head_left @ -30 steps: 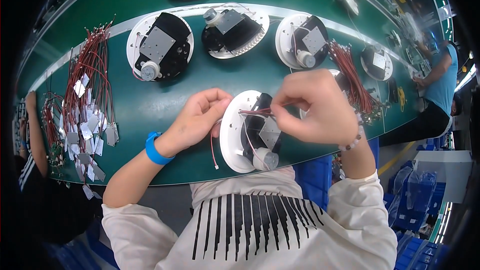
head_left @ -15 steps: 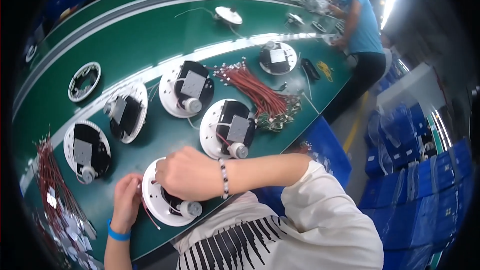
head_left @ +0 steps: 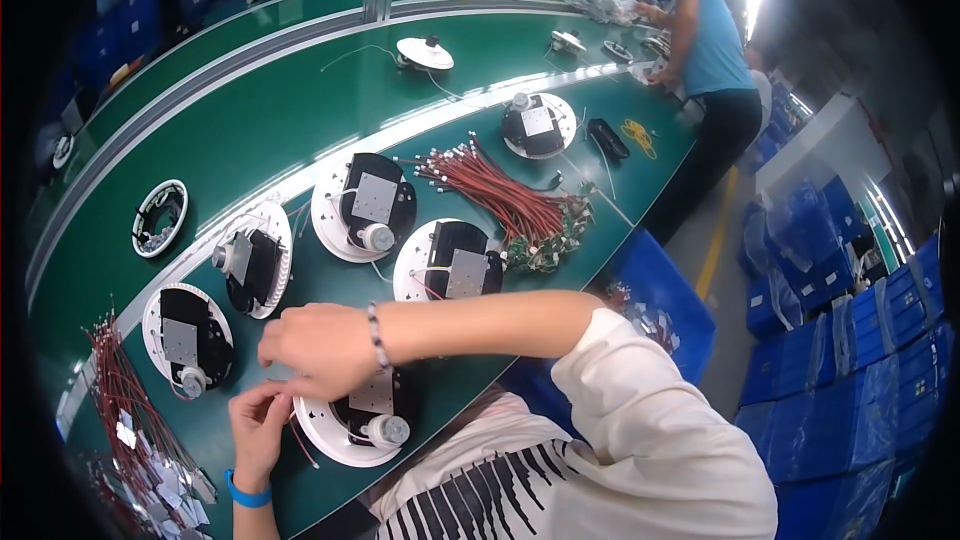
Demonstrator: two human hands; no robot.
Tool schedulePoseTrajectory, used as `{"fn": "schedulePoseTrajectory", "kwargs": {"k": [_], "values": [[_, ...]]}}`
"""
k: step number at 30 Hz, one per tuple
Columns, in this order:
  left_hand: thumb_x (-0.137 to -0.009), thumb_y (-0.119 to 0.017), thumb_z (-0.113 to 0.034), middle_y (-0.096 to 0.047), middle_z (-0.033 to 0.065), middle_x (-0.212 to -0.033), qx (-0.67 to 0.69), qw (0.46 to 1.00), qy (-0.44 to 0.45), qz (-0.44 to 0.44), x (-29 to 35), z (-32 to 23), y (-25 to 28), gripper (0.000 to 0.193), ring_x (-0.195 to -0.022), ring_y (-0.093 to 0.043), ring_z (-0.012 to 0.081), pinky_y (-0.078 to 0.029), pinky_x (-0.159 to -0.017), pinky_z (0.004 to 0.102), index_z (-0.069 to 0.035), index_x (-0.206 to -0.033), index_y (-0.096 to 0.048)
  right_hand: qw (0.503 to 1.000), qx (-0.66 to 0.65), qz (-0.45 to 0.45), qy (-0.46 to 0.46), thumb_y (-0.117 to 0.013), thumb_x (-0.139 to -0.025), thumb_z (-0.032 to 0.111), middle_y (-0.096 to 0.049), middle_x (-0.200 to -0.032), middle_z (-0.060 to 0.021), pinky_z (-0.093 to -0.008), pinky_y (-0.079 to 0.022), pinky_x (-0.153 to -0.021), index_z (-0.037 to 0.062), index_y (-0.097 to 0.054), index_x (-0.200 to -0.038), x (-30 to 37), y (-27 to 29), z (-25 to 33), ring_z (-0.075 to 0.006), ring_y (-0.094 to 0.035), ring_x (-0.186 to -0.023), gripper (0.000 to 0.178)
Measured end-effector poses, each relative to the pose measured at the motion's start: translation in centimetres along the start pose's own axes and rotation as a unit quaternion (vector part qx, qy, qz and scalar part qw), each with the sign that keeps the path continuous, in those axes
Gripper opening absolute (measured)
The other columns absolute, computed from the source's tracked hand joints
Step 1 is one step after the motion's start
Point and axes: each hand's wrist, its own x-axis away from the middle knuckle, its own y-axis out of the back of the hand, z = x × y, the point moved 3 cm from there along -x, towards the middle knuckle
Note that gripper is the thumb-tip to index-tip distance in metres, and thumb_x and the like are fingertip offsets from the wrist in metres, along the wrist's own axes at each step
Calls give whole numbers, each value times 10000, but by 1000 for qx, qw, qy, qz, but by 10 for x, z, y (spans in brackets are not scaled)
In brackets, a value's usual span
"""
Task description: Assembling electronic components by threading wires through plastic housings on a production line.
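**Fingertips close together at the disc's rim**

We have a white disc unit lying at the near edge of the desk, with its grey plate and silver motor facing up. Our left hand is beside the rim, thumb and forefinger drawn together; our right hand reaches across the upper part of the disc, its fingertips just beside the left ones. We cannot tell what either hand grips, since the contact is too small and partly covered. A thin red lead trails below our left fingers toward the near edge.

To handle the lead well, we would judge it best to brace the rim so the disc does not slide off that edge, pull gently along the wire rather than sideways, and keep the loose end from snagging. Lowering the right wrist would also uncover our view. A similar unit sits partly behind our right forearm, farther from the near edge.
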Motion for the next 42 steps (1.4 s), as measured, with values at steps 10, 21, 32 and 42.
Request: {"fn": "schedulePoseTrajectory", "kwargs": {"k": [10,21,32,42], "values": [[-814,-485,-32,-538,36,-696,-184,957,-6,-222,62,-24,86,111,-606,-487,75,-402,-553,192,38,-844,-566,876,-269,389,-99,-495,-806,179,-499,-570,-88,-280,-374,-511,-35,-546,-734,-4,-2,-32,-98,-438,-542,232],[-759,-535,-39,-591,128,-700,-533,799,-46,-275,69,-52,78,101,-591,-566,207,-436,-552,265,18,-823,-588,818,-400,331,-248,-448,-867,268,-514,-635,28,-203,-365,-512,-9,-616,-850,8,-14,-26,-32,-419,-582,324],[-703,-503,13,-550,132,-962,-495,788,-279,-238,18,-85,6,282,-851,-541,300,-432,-735,333,5,-984,-527,883,-278,245,-288,-358,-869,430,-403,-463,19,-220,-295,-415,5,-549,-551,7,-8,-41,-55,-339,-449,564],[-755,-569,-177,-487,114,-516,-275,954,-101,67,14,-57,-34,177,-442,-486,228,-358,-418,310,-2,-733,-578,963,-190,144,-125,-441,-828,208,-469,-508,-162,-348,-351,-442,-8,-530,-586,13,13,-2,-298,-466,-455,336]]}}
